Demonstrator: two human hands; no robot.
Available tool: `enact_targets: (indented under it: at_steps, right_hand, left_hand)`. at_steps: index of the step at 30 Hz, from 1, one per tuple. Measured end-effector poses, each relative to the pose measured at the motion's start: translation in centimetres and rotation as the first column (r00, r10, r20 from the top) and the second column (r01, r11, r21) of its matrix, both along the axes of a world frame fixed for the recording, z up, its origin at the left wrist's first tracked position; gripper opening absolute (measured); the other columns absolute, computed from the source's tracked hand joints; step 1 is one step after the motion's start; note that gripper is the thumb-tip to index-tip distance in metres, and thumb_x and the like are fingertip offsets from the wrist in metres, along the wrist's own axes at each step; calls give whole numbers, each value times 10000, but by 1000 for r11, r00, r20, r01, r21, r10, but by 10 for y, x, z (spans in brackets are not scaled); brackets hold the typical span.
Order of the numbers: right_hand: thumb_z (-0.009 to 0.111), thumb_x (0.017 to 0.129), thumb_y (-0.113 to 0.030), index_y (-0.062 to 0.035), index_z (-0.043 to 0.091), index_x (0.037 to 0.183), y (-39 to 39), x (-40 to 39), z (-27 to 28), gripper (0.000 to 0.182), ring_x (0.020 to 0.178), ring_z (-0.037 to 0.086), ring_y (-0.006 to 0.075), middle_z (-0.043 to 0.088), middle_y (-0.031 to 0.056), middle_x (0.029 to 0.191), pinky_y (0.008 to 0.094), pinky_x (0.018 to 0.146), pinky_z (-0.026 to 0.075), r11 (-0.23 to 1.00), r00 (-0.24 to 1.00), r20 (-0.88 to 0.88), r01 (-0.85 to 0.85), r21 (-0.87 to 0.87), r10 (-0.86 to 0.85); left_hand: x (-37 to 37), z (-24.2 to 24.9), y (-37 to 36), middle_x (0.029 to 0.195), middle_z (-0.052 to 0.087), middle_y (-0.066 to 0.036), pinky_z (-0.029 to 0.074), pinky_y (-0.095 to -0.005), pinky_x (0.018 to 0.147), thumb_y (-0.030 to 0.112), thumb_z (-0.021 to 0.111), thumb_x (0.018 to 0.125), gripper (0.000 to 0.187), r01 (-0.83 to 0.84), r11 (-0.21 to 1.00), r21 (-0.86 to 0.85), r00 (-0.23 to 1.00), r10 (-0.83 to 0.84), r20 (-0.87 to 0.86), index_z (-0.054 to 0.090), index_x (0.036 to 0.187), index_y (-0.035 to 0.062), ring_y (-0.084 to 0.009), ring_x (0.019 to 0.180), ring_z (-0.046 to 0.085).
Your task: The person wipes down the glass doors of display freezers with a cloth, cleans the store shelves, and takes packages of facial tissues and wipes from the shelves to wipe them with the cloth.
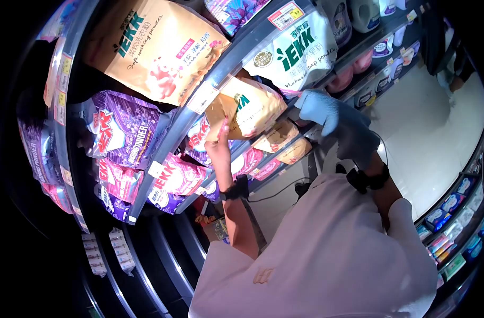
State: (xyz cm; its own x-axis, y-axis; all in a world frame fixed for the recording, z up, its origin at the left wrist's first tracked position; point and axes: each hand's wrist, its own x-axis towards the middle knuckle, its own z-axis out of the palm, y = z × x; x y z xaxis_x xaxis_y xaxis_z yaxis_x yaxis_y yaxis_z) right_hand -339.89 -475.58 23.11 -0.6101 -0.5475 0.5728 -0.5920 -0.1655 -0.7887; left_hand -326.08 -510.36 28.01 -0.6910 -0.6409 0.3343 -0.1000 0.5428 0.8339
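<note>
A tan bag of soap powder point(251, 107) sits at the edge of a store shelf point(173, 135), held between both of my hands. My left hand point(219, 142) is bare, wears a black wristband, and grips the bag's left edge with the fingers on its front. My right hand point(333, 117) wears a light blue glove and is closed on the bag's right end. More tan bags point(284, 140) lie on the same shelf just behind it. My white shirt point(326, 254) fills the lower right.
Large tan IEKK bags point(157, 45) and a white IEKK bag point(297, 50) stand on the shelf above. Purple and pink washing powder bags point(125, 127) fill the shelves at left. Detergent bottles point(358, 16) stand farther along. A pale aisle floor point(432, 138) runs to another stocked shelf point(454, 222).
</note>
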Motion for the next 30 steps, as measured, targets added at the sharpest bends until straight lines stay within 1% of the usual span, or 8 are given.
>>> enact_targets:
  at_steps: [3,4,8,16,23,25,29,30]
  right_hand:
    - [746,610,58,-89,690,929,-17,-11,5,356,939,665,289,678,85,1014,366,814,522,994,991,129,-30,-108,44]
    - [748,621,47,-88,688,951,-25,-16,9,361,955,662,290,677,88,1033,366,828,519,990,987,149,-42,-138,62]
    - [759,668,4,-80,682,1039,-70,-40,20,388,1018,650,291,671,103,1106,370,881,508,976,978,109,-161,-148,178]
    - [780,761,-82,-65,669,1213,-181,-31,-47,466,1143,627,295,659,132,1252,376,989,485,855,837,-209,-456,248,507]
    - [796,891,-259,-32,605,1364,-169,-1,-52,558,1261,589,194,628,111,1388,386,1102,441,713,711,262,-693,106,653]
    - [790,900,-259,-32,615,1361,-171,-6,-50,543,1224,603,172,644,111,1367,380,1094,451,682,660,344,-728,72,668]
    - [765,896,-210,-35,585,1395,-169,-16,-36,558,1283,573,205,595,105,1434,364,1129,422,735,729,391,-657,168,563]
    - [751,904,-209,-31,595,1382,-168,-22,-50,533,1288,569,205,584,103,1441,365,1122,427,767,808,247,-587,260,535]
  left_hand:
    - [19,-11,25,1025,744,-73,512,-280,841,58,683,973,168,4,1000,-24,991,-7,-133,745,1089,-45,-128,934,660]
    - [22,-21,35,1031,739,-73,509,-284,849,57,684,973,179,-25,992,124,982,48,-183,739,1108,-47,-125,946,652]
    - [32,-35,61,1030,726,-61,495,-263,856,65,685,974,198,-135,954,269,968,185,-170,716,1118,-68,-110,924,636]
    - [61,-97,105,1073,698,-64,489,-279,862,56,581,1014,209,-151,842,519,918,314,-243,677,1162,-56,-124,967,633]
    - [78,-120,123,1030,702,-50,484,-252,866,12,501,1015,238,-94,788,608,970,209,-122,649,1194,-38,-123,930,642]
    - [70,-119,123,1222,684,-107,469,-295,972,-10,483,1001,259,-70,852,519,962,195,-190,664,1184,-39,-179,1112,627]
    - [65,-96,120,1425,595,-150,443,-303,1021,-37,443,984,347,-63,846,530,978,158,-136,645,1265,-67,-217,1218,598]
    - [66,-98,116,1415,603,-156,451,-293,1003,-46,437,979,362,-77,828,556,976,176,-128,635,1279,-76,-216,1184,609]
